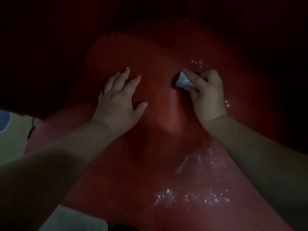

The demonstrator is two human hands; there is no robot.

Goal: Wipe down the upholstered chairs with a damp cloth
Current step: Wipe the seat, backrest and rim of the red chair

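Dim shot, red chair seat fills the frame. Right hand has its grip closed around a small wadded grey cloth, pressing it onto the seat right of centre, toward the far side. Left hand lies flat on the seat with fingers spread, holding nothing, apart from the cloth.

Risks, as I judge them:
- Cloth is bunched small, little contact area, so streaks or missed patches are likely.
- Shiny wet specks on the near right part of the seat, a few more beyond the right hand. Left there, they may dry as marks.
- Light is poor, hard to tell wiped from unwiped.
- Left palm on the seat could smear damp areas if it slides.

Around: pale floor or mat at the near left with a blue patch; can't tell which. Far side is too dark to read. Nothing blocks the cloth's path except the left hand itself.
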